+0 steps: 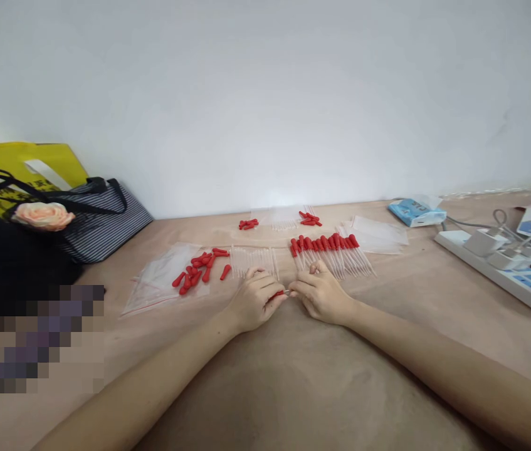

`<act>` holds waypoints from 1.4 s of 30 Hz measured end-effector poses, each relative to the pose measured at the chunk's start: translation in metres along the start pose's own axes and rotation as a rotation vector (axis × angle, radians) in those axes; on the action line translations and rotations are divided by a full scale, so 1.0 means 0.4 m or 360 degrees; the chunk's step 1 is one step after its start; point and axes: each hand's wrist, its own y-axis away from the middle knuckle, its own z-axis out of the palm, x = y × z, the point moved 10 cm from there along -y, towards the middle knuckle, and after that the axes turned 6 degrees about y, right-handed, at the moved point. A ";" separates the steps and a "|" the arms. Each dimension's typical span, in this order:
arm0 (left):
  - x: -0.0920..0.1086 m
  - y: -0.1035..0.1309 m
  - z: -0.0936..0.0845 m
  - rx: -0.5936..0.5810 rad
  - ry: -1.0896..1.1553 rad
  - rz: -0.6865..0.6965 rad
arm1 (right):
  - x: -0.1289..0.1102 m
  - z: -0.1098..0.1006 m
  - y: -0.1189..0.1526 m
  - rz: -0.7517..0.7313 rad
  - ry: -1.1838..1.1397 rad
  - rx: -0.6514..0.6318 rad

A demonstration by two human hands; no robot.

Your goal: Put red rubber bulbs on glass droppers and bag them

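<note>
My left hand point(256, 299) is closed on a red rubber bulb point(279, 293), which mostly hides inside the fingers. Close against it, my right hand point(320, 293) pinches a thin clear dropper tube point(286, 292), its end at the bulb's mouth. Whether the tube is inside the bulb I cannot tell. Beyond my left hand lie loose red bulbs point(194, 275) and a row of bare clear tubes point(253, 260). Past my right hand is a row of droppers point(335, 254) with red bulbs on their far ends.
Clear zip bags point(152, 282) lie at left, more bags point(380, 235) at right. Small bulb piles point(311, 219) sit near the wall. A tissue pack point(415, 212) and power strip point(504, 269) stand right; a striped bag point(105, 219) and yellow bag point(58, 160) stand left.
</note>
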 end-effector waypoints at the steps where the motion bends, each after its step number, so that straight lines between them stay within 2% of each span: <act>1: -0.001 0.000 0.000 -0.0002 -0.0001 -0.0005 | 0.001 0.004 0.001 0.0007 0.0001 -0.0014; 11: 0.001 -0.001 -0.002 0.0001 -0.0009 0.0002 | -0.001 0.022 -0.002 0.0018 0.0020 -0.0111; 16: -0.022 0.007 -0.005 -0.0027 0.0008 -0.0098 | 0.011 0.025 0.005 0.0054 0.0013 -0.0147; 21: -0.042 0.018 -0.022 0.0001 -0.0027 -0.0138 | 0.036 0.006 0.023 0.0103 0.0063 -0.0113; 25: -0.049 0.023 -0.020 0.0009 -0.0019 -0.0149 | 0.029 -0.004 0.024 0.0068 0.0181 -0.0108; 28: -0.053 0.023 -0.018 -0.0002 -0.0018 -0.0156 | 0.015 0.003 0.016 0.0030 0.0212 -0.0164; 30: -0.062 0.019 -0.032 0.0027 -0.0070 -0.0173 | 0.017 0.011 0.010 0.0058 0.0163 -0.0224; 32: -0.091 0.014 -0.068 0.0129 -0.0170 -0.0272 | 0.042 0.021 0.005 0.0199 0.0066 -0.0291; 35: -0.187 0.024 -0.143 0.0280 -0.0341 -0.0637 | 0.110 0.036 -0.003 0.0553 -0.0097 -0.0331; 38: -0.303 0.062 -0.198 0.0197 -0.0543 -0.1043 | 0.167 0.057 -0.017 0.0846 -0.0148 -0.0360; 40: -0.354 0.089 -0.234 0.0139 -0.0689 -0.1183 | 0.189 0.074 -0.029 0.0982 -0.0098 -0.0424; 42: -0.385 0.110 -0.258 0.0087 -0.0725 -0.1260 | 0.200 0.090 -0.040 0.1080 -0.0014 -0.0518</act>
